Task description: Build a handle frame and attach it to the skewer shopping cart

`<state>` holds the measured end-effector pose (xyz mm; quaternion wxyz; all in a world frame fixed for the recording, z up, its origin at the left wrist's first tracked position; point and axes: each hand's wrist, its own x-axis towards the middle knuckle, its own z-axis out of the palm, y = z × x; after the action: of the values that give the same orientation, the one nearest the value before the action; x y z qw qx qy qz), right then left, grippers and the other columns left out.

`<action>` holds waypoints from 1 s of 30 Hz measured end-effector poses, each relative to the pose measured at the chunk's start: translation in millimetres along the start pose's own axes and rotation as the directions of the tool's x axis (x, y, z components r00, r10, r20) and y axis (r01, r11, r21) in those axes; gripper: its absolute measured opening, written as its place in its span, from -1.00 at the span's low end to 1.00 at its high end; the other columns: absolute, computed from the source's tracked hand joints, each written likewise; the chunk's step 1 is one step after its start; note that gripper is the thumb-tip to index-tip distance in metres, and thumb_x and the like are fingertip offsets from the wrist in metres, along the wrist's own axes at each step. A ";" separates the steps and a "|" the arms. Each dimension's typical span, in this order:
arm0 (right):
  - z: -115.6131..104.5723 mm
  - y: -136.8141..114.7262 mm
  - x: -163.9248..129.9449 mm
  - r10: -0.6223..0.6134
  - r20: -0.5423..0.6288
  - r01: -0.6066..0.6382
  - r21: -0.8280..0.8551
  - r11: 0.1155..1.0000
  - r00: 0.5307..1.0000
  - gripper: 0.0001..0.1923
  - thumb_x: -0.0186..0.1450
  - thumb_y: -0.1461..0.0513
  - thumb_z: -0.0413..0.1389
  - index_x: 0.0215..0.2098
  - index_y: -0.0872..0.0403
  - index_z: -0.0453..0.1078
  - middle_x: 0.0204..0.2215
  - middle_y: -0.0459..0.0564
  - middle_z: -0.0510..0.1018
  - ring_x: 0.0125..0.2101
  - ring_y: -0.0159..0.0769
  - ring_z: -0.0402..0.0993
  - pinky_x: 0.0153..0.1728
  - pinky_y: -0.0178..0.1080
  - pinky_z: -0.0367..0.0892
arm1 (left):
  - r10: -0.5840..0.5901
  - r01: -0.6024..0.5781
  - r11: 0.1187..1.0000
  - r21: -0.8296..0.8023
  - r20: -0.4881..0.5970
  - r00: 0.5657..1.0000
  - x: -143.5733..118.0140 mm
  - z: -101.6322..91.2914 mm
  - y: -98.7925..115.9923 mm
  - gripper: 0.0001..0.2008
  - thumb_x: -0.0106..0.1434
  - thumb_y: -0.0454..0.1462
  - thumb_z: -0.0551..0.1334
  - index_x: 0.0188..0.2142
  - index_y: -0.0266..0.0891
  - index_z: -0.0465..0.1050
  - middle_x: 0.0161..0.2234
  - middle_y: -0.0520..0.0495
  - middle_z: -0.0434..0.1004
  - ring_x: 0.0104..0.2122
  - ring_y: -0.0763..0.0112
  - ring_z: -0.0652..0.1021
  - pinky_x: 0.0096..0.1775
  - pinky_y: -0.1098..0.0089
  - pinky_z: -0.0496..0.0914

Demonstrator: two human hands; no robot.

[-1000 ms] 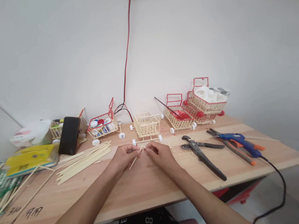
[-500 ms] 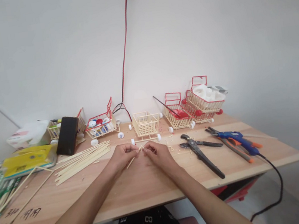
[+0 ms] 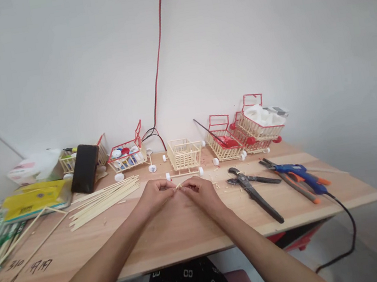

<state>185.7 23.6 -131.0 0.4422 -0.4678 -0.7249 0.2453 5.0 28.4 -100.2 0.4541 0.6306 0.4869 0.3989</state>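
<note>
My left hand (image 3: 158,193) and my right hand (image 3: 197,192) meet at the middle of the wooden table, fingertips almost touching. Both are closed in a pinch on short pale wooden sticks (image 3: 178,186), mostly hidden by the fingers. Just beyond them stands a small unpainted cart (image 3: 185,155) made of sticks, with white wheels and no red trim. Left of my left hand lies a fan of loose pale sticks (image 3: 107,202). To the right of my right hand rest black-handled cutters (image 3: 254,192), with small stick offcuts scattered near them.
Red-trimmed stick carts (image 3: 126,156) stand along the wall on both sides, several holding caps or white material. A black phone (image 3: 85,169) leans at left beside a yellow pack (image 3: 35,199). Pliers (image 3: 297,183) and a blue glue gun (image 3: 299,173) with a trailing cord lie at right.
A longer stick that slanted down below my left fingers no longer shows. My fingertips have drawn slightly closer together, and the view has shifted a little.
</note>
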 end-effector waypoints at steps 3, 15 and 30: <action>1.0 1.3 -0.7 0.012 0.009 -0.013 0.014 1.000 1.000 -0.90 0.22 0.24 0.17 -0.36 0.01 0.56 -0.40 -0.06 0.59 -0.36 -0.31 0.46 -0.30 -0.28 0.32 | -0.001 0.001 1.000 0.024 0.012 1.000 -0.4 0.2 2.5 -0.88 -0.09 -0.29 0.29 -0.53 -0.29 0.57 -0.56 -0.02 0.54 -0.51 0.39 0.46 -0.45 0.47 0.25; 0.0 3.5 -1.6 -0.013 0.056 0.014 -0.030 0.999 0.998 -0.87 0.21 0.29 0.17 -0.41 -0.01 0.57 -0.43 -0.08 0.60 -0.36 -0.29 0.50 -0.28 -0.27 0.30 | 0.050 -0.057 0.988 0.146 0.049 0.998 -1.5 3.9 -7.8 -0.84 -0.03 -0.33 0.21 -0.49 -0.29 0.58 -0.51 -0.04 0.58 -0.47 0.35 0.50 -0.44 0.46 0.28; 0.2 2.9 -1.4 0.020 0.032 -0.019 -0.049 0.999 0.999 -0.91 0.19 0.31 0.21 -0.43 0.03 0.56 -0.43 -0.07 0.62 -0.38 -0.31 0.50 -0.30 -0.31 0.31 | 0.002 -0.002 0.992 0.124 -0.002 1.000 0.6 0.3 1.8 -0.85 -0.04 -0.28 0.24 -0.51 -0.32 0.55 -0.54 -0.01 0.56 -0.49 0.40 0.48 -0.44 0.47 0.29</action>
<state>187.1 23.7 -133.9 0.4162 -0.4815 -0.7333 0.2394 5.9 28.8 -98.5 0.4131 0.6576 0.5106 0.3691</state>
